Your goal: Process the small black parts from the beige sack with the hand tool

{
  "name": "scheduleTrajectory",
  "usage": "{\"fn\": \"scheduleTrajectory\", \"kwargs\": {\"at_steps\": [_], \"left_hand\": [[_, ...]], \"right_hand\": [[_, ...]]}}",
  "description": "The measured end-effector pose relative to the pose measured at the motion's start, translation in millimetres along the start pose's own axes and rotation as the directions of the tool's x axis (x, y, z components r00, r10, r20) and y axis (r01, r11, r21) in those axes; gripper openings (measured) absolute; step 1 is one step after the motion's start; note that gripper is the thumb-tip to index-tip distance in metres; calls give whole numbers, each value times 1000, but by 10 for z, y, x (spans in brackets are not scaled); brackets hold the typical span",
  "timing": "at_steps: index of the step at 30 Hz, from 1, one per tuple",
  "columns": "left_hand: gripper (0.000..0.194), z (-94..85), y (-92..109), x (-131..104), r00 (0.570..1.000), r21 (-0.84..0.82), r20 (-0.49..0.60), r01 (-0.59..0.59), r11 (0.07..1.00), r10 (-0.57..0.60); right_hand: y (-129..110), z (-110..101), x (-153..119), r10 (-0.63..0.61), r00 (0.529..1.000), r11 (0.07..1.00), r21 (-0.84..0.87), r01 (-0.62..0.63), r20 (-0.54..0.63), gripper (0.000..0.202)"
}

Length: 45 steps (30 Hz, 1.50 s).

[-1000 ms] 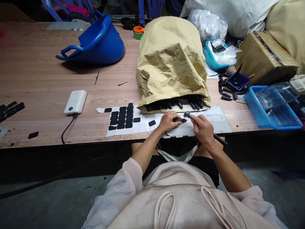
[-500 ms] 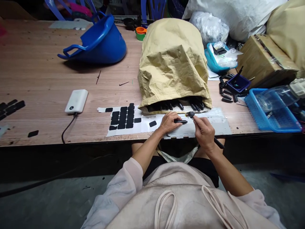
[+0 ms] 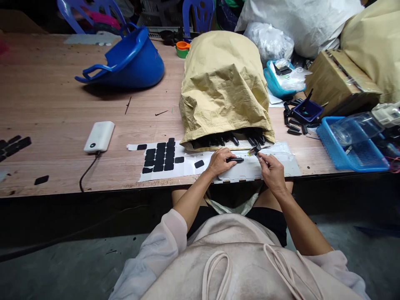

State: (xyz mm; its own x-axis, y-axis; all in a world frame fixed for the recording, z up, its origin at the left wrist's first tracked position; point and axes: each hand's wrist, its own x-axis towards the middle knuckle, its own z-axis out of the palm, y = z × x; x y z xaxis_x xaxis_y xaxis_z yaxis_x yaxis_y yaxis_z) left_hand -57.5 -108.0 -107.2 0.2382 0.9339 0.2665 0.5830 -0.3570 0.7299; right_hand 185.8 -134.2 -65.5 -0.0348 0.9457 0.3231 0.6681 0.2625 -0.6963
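My left hand (image 3: 219,161) rests on the white sheet at the table's front edge, its fingers closed round a short black cylindrical piece (image 3: 235,159). The piece lies flat and points right. My right hand (image 3: 272,168) grips a small hammer (image 3: 255,150) with a dark head and a yellowish face. The head is raised a little above and to the right of the black piece, apart from it. Most of the handle is hidden by the fingers. Just beyond both hands, a tan sack (image 3: 226,91) lies with its mouth towards me, showing several black pieces (image 3: 233,138).
Black rounded patches (image 3: 160,156) sit in rows on the white sheet (image 3: 187,168). Further left is a white power bank (image 3: 99,136) with a cable. A tilted blue tub (image 3: 134,62) stands behind. Rightward are a blue basket (image 3: 331,143), a purple tray (image 3: 308,111) and a cardboard box (image 3: 340,77).
My right hand has shifted slightly right, and the hammer has turned so that its yellowish face shows more and its handle less. My left hand stays on the black piece.
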Motion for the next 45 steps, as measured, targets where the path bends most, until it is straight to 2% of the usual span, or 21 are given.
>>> {"fn": "scheduleTrajectory", "kwargs": {"at_steps": [20, 33, 40, 45], "left_hand": [[15, 38, -78, -7, 1000, 9, -8, -22, 1000, 22], [13, 8, -30, -17, 1000, 12, -9, -18, 1000, 18], [19, -30, 12, -27, 1000, -12, -12, 2, 1000, -2], [16, -26, 7, -23, 1000, 11, 0, -7, 1000, 7]], "right_hand": [[30, 102, -36, 56, 998, 997, 50, -58, 31, 32], [12, 103, -43, 60, 997, 998, 33, -62, 41, 33], [0, 133, -61, 18, 1000, 1000, 0, -18, 18, 34], [-88, 160, -30, -32, 999, 998, -57, 33, 13, 37]]}}
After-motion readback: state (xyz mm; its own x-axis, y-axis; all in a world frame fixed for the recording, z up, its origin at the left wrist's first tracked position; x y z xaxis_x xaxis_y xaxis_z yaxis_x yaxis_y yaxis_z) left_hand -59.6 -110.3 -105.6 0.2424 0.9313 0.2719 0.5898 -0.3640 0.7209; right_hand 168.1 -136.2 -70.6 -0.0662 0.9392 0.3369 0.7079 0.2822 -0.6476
